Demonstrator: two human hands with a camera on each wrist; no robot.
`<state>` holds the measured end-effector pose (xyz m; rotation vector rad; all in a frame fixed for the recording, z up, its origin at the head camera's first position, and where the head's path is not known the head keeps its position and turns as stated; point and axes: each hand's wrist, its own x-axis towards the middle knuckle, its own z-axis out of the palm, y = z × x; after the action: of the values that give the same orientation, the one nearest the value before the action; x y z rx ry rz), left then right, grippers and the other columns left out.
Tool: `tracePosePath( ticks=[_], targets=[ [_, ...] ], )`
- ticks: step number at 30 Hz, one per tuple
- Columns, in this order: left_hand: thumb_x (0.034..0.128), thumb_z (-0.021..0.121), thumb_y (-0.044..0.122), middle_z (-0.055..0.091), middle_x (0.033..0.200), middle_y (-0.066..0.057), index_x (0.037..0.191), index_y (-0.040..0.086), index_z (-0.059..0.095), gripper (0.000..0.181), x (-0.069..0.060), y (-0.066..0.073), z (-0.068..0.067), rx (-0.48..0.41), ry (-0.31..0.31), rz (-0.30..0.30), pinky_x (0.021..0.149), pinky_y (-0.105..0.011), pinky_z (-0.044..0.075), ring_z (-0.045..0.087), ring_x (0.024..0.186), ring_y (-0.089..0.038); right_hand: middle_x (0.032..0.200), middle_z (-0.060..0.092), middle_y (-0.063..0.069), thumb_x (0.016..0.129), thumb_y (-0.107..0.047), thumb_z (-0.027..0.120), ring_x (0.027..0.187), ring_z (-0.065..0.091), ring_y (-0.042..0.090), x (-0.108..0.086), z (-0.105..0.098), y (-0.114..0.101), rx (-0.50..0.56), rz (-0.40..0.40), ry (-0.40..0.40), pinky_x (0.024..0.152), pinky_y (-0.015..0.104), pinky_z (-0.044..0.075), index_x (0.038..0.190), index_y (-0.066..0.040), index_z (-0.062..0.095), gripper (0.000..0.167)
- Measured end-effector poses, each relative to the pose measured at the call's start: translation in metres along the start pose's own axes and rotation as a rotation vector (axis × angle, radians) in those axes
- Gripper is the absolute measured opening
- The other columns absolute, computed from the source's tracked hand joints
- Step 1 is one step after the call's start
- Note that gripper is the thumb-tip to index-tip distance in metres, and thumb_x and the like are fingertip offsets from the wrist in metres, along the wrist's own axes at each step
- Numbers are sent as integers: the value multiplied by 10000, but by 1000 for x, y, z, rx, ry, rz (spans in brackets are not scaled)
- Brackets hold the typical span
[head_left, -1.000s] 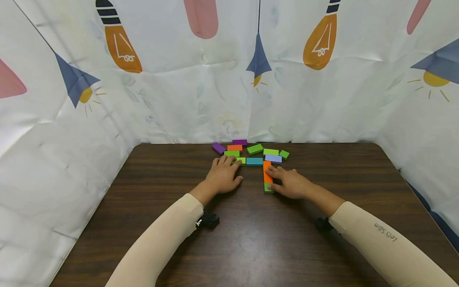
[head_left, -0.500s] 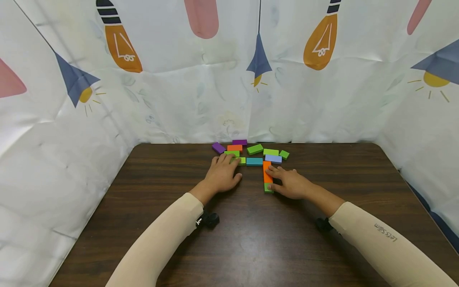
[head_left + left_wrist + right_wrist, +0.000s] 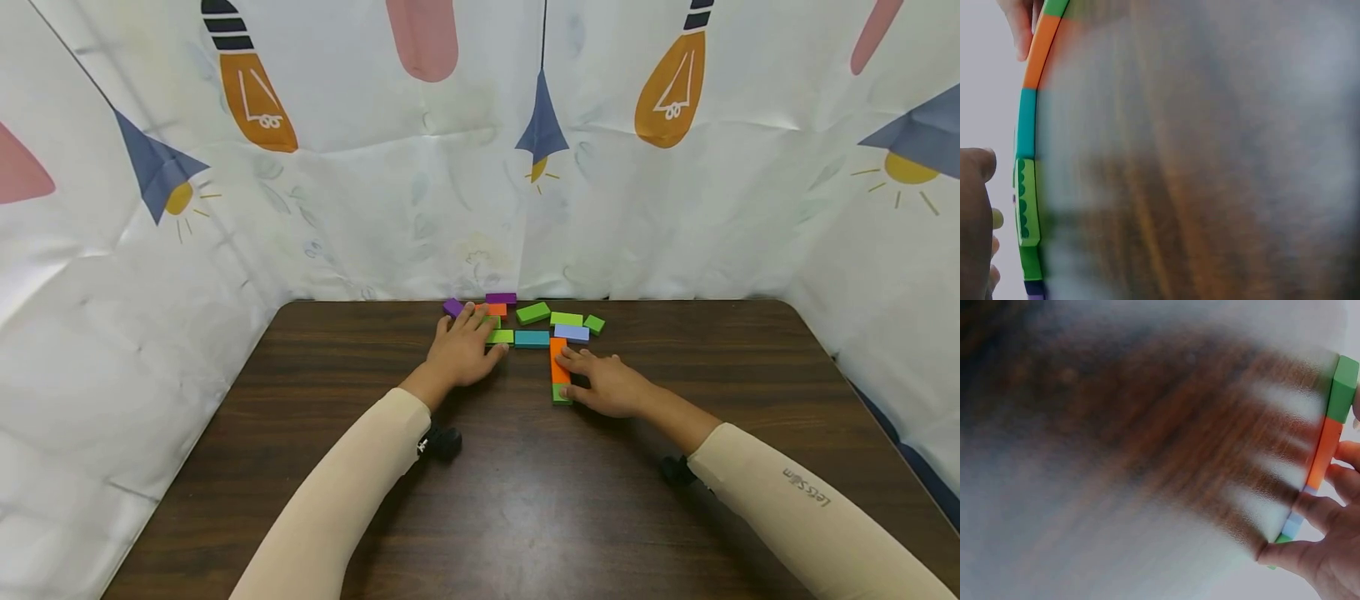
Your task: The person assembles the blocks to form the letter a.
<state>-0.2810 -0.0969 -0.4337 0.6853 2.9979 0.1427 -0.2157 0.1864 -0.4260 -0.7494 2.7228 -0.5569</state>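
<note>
My left hand [image 3: 459,348] reaches over the left-side blocks, fingers spread. Its fingertips lie over a green block [image 3: 493,322] and before an orange block [image 3: 492,309]; contact cannot be told. Beside its thumb is a lime green block [image 3: 501,337], which shows a dark scalloped pattern in the left wrist view. A teal block [image 3: 532,339] adjoins it on the right. My right hand [image 3: 609,385] rests its fingertips against a long orange block [image 3: 559,360] and the small green block [image 3: 561,394] at its near end. Neither hand grips anything.
Behind lie two purple blocks, one at the back [image 3: 501,297]. A tilted green block [image 3: 533,312], a lime block [image 3: 566,319], a light blue block [image 3: 572,333] and a small green block [image 3: 595,324] sit right of centre. A printed curtain [image 3: 465,200] borders the brown table [image 3: 510,500].
My left hand has moved forward from the lime green block, uncovering more of it, and its fingers now cover part of the blocks behind. The right hand stays where it was.
</note>
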Motion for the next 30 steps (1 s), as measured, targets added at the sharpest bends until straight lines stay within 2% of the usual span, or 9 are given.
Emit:
tracePosePath(
  ticks=[6, 12, 20, 30],
  targets=[
    [1064, 237, 625, 135, 1708, -17, 1648, 228, 244, 705, 3, -3, -2, -7, -75, -14, 1178, -663, 111, 74, 1564, -300, 1635, 306, 143, 1037, -388, 604, 1478, 284, 443, 0, 0, -1, 0, 0, -2, 1079, 777, 190, 1578, -78, 395, 657],
    [1058, 197, 641, 141, 1703, -3, 1657, 271, 180, 704, 1, -7, -3, -15, -113, -31, 1178, -665, 91, 65, 1565, -283, 1632, 310, 150, 1039, -386, 602, 1475, 287, 446, 0, 0, -2, -2, -3, 2, 1077, 779, 190, 1574, -72, 401, 652],
    [1059, 219, 642, 164, 1699, -8, 1654, 273, 201, 700, -6, -19, -1, -37, -103, -38, 1176, -674, 60, 76, 1564, -276, 1633, 309, 152, 1040, -386, 601, 1475, 285, 449, 0, 1, -1, 3, -8, 5, 1076, 781, 190, 1574, -66, 399, 655],
    [1066, 270, 619, 201, 1694, -28, 1648, 245, 241, 693, -24, -41, 1, -24, -72, -51, 1166, -686, 68, 105, 1560, -300, 1637, 297, 148, 1046, -401, 586, 1474, 289, 444, -1, 2, -1, 3, -3, 3, 1072, 785, 189, 1576, -64, 391, 658]
  ],
)
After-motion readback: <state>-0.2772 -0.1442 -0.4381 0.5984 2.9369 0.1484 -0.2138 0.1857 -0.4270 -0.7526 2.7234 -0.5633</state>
